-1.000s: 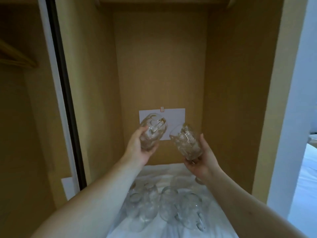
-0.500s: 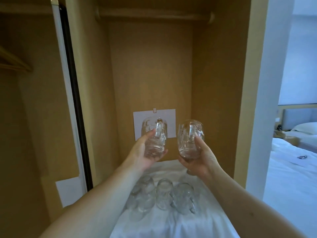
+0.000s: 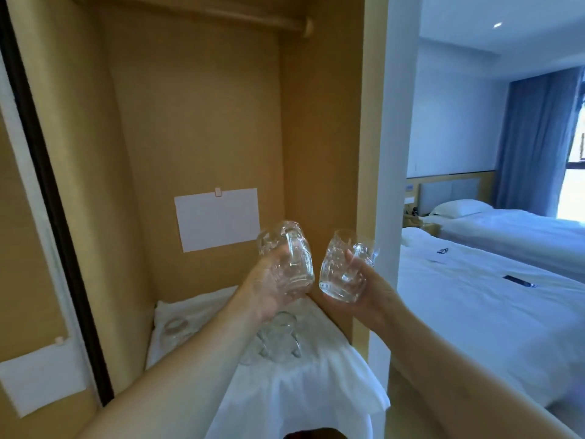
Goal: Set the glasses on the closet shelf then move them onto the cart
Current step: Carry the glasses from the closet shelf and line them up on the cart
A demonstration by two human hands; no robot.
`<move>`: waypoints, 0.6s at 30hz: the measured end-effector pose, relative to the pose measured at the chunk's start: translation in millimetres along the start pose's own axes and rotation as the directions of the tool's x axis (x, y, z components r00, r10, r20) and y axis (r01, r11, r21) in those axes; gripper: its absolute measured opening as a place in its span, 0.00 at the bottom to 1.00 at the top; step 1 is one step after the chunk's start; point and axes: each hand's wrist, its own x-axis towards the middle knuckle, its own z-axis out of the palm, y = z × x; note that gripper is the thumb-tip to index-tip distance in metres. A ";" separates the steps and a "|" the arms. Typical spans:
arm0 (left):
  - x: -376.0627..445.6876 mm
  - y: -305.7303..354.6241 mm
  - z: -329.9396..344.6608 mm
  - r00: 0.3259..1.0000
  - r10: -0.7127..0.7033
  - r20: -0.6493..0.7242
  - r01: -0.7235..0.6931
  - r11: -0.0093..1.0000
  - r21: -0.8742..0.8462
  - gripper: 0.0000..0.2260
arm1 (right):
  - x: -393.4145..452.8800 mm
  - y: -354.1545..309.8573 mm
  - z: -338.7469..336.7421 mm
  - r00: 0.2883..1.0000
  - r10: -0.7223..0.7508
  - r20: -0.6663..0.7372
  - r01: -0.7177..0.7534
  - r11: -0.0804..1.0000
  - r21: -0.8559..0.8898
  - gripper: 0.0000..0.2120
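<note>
My left hand [image 3: 269, 289] grips a clear handled glass mug [image 3: 289, 251], upright in the air above the closet shelf. My right hand [image 3: 364, 289] holds a second clear glass mug [image 3: 337, 267] just to its right, close to the closet's right side wall. Below my hands, several more clear glasses [image 3: 278, 340] stand on the shelf, which is covered with a white cloth [image 3: 285, 384]. One further glass [image 3: 174, 327] sits apart at the shelf's left. No cart is in view.
The wooden closet has a hanging rod [image 3: 202, 14] above and a white paper [image 3: 218, 218] clipped to its back wall. A dark door frame [image 3: 53, 201] runs down the left. To the right, a bedroom opens with two white beds [image 3: 493, 299] and blue curtains [image 3: 538, 141].
The view has swung right, bringing the bedroom into sight. Both hands with their mugs have moved right, away from the shelf's middle, and the mugs have gone from tilted to upright.
</note>
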 end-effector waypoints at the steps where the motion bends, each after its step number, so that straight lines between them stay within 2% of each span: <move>1: 1.9 -5.8 7.0 1.000 -0.015 0.003 0.015 1.000 0.013 0.16 | -5.7 -6.0 -3.7 1.000 -0.017 0.026 0.017 1.000 0.007 0.08; 3: 5.6 -16.9 23.1 0.999 -0.043 0.033 0.042 0.999 0.034 0.14 | -10.6 -19.5 -20.3 0.997 -0.049 0.051 0.053 0.996 -0.076 0.29; 5: 13.4 -26.8 41.2 0.997 -0.032 0.067 0.029 0.999 0.046 0.17 | -17.8 -34.3 -40.2 0.998 -0.064 0.000 0.063 0.982 -0.180 0.36; 7: 22.8 -37.8 62.1 0.994 -0.017 0.112 0.009 0.997 0.074 0.23 | -23.4 -50.0 -65.4 0.994 -0.083 -0.073 0.064 0.970 -0.234 0.33; 10: 41.8 -61.1 96.6 0.988 -0.009 0.152 -0.013 0.989 0.146 0.23 | -42.1 -75.8 -94.6 0.978 -0.164 -0.131 0.123 0.954 -0.274 0.31; 14: 58.8 -102.5 153.7 0.985 0.049 0.167 -0.089 0.966 0.242 0.36 | -72.4 -113.1 -136.2 0.949 -0.231 -0.216 0.156 0.936 -0.315 0.21; 16: 61.1 -120.8 179.3 0.974 0.056 0.219 -0.118 0.952 0.282 0.41 | -84.1 -128.3 -156.8 0.928 -0.267 -0.260 0.176 0.929 -0.326 0.22; 18: 61.1 -143.2 211.9 0.959 0.031 0.283 -0.120 0.946 0.301 0.41 | -98.6 -146.6 -182.3 0.909 -0.299 -0.289 0.200 0.923 -0.328 0.22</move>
